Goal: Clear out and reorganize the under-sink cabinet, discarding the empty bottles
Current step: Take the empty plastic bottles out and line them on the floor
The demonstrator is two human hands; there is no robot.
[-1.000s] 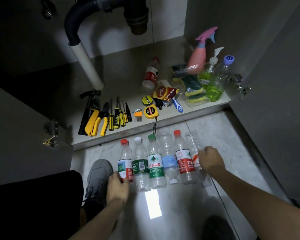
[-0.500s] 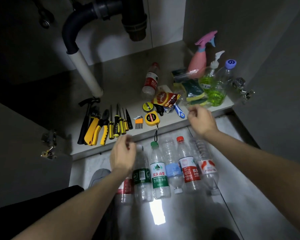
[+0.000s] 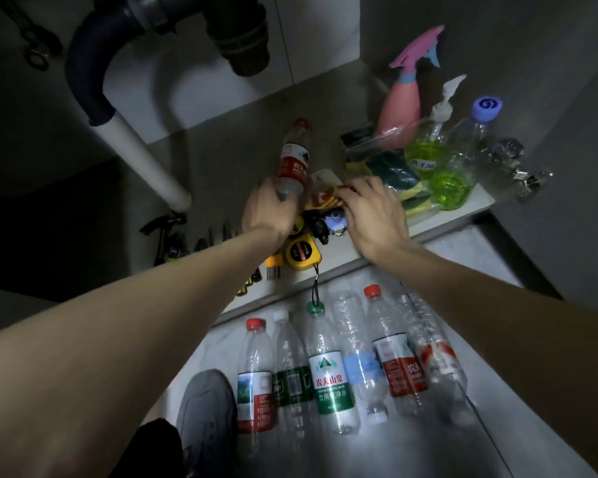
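1. Both hands have moved off the floor row and into the cabinet since a second ago — half a second back they were mid-air over the shelf edge.
2. Left hand [image 3: 268, 210]: grip curled round the base of the red-label bottle [image 3: 293, 157], which lies on the cabinet floor [image 3: 221, 160] with its red cap pointing to 12 o'clock.
3. Right hand [image 3: 372, 210]: fingers bent down onto the orange packet [image 3: 321, 198], just at 3 o'clock of the bottle; can't tell if it is pinching or only touching.
4. Six empty bottles [image 3: 330, 370] lie side by side on the tiled floor at 6 o'clock of the hands, most with caps towards the cabinet.
5. Yellow tape measure [image 3: 302, 253] sits at the shelf edge below the left wrist, its strap hanging over the lip.
6. Hand tools [image 3: 173, 243] lie at 9 o'clock of the left hand, partly hidden by the forearm.
7. At 2 o'clock — pink spray bottle [image 3: 403, 105], pump bottle [image 3: 428, 146] with green liquid, clear bottle with purple cap [image 3: 470, 136], sponges [image 3: 394, 174] in front of them.
8. Drain pipe [image 3: 94, 74] at 11 o'clock, its white section running down to the cabinet floor.
9. Grey shoe [image 3: 208, 412] beside the leftmost floor bottle.
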